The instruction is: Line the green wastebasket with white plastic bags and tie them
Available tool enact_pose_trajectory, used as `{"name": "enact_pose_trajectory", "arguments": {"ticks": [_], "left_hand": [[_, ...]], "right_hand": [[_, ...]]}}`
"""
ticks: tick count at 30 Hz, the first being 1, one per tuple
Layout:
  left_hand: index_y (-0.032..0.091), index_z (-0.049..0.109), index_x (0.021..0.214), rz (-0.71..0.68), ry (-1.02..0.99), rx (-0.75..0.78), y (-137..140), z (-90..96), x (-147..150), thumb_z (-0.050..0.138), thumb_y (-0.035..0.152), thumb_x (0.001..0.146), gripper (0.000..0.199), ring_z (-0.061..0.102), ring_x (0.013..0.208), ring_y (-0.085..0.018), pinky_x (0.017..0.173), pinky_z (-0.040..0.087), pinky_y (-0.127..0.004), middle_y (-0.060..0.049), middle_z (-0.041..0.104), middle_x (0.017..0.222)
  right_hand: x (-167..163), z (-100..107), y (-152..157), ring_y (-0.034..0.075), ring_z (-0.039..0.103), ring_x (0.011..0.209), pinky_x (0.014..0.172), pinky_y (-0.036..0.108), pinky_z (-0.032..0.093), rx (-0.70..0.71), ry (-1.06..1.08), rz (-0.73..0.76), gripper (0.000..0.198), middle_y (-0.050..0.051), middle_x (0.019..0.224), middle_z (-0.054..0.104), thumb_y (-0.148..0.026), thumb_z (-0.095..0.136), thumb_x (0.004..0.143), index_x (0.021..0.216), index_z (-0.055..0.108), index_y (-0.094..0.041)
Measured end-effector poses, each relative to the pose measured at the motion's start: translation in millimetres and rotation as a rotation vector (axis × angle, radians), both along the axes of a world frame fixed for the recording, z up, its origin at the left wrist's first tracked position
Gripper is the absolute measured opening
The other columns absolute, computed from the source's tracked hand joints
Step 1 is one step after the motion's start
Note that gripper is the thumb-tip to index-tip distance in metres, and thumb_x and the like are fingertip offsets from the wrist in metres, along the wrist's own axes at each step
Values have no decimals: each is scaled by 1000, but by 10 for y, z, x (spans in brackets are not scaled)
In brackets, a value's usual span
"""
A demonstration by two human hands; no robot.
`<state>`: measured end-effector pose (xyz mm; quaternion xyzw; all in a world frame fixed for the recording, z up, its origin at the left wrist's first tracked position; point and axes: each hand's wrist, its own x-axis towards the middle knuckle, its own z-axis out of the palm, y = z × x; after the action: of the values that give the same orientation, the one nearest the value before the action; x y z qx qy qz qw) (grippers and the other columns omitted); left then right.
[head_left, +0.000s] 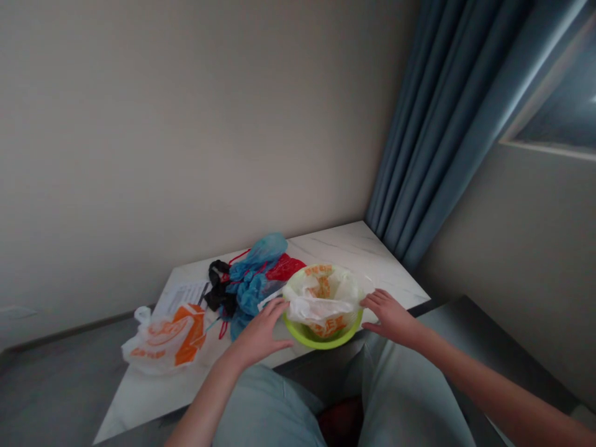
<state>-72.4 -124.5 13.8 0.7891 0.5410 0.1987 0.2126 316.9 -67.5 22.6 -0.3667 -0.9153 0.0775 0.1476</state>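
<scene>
A lime-green basin (321, 343) stands near the front edge of the white marble-look table. Inside it sits a white plastic bag with orange print (321, 307), its crumpled top spread around the rim. At the basin's left side is my left hand (264, 332), fingertips by the edge of the bag, thumb spread away from the fingers. My right hand (390, 315) is on the opposite side, fingers stretched toward the bag's edge and thumb apart below. Neither hand is closed around anything. What lies inside the bag, if anything, is hidden.
Left of the basin lie blue plastic bags (254, 288), a red bag (286, 267) and black bags (221, 295). Another white-and-orange bag (167, 338) rests at the table's left, near a printed sheet (179, 298). A blue curtain (433, 124) hangs behind on the right.
</scene>
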Motion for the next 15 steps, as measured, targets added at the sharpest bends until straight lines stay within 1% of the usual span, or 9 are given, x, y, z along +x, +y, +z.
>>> {"name": "enact_pose_trajectory", "arguments": {"ticks": [2, 6, 9, 11, 12, 13, 15], "left_hand": [[26, 49, 138, 23, 4, 17, -58, -76, 41, 83, 39, 66, 81, 48, 134, -30, 112, 40, -45, -12, 46, 145], [24, 50, 134, 135, 5, 68, -112, -206, 156, 76, 30, 75, 65, 56, 126, -30, 103, 48, -45, -13, 53, 136], [24, 47, 135, 184, -43, 56, -146, -288, 223, 71, 29, 78, 62, 63, 115, -29, 90, 54, -42, -13, 59, 131], [23, 46, 136, 233, -77, 43, -180, -352, 251, 70, 30, 79, 62, 68, 102, -26, 83, 55, -39, -11, 66, 119], [23, 48, 134, 266, -89, 47, -201, -389, 262, 70, 31, 80, 59, 69, 97, -25, 81, 55, -37, -9, 69, 112], [23, 51, 130, 297, -99, 55, -222, -430, 272, 69, 32, 80, 53, 70, 93, -24, 79, 55, -36, -7, 70, 107], [23, 59, 115, 343, -122, 76, -268, -521, 291, 66, 34, 83, 35, 69, 87, -23, 78, 53, -35, -5, 71, 99]], "right_hand": [[-20, -96, -121, 27, 62, 96, 100, 49, 41, 3, 49, -37, 29, 7, 97, 69, -29, 76, 79, 103, 63, -21], [-124, -316, -316, 24, 60, 87, 97, 46, 43, 31, 143, -129, 6, 4, 85, 66, -19, 66, 87, 88, 61, -22], [-223, -480, -438, 22, 59, 82, 93, 44, 45, 39, 221, -199, 14, 3, 80, 64, -10, 59, 88, 81, 57, -21], [-283, -589, -523, 22, 59, 83, 92, 44, 46, 41, 280, -235, 15, 3, 80, 63, -8, 57, 87, 81, 57, -21], [-307, -644, -567, 22, 59, 83, 93, 45, 45, 42, 302, -244, 14, 3, 81, 63, -8, 57, 88, 82, 57, -21], [-328, -700, -609, 22, 59, 84, 95, 46, 45, 45, 319, -250, 14, 3, 82, 64, -9, 56, 89, 83, 57, -22], [-356, -806, -684, 22, 61, 88, 99, 48, 43, 56, 344, -258, 13, 4, 87, 66, -11, 55, 91, 86, 59, -22]]}}
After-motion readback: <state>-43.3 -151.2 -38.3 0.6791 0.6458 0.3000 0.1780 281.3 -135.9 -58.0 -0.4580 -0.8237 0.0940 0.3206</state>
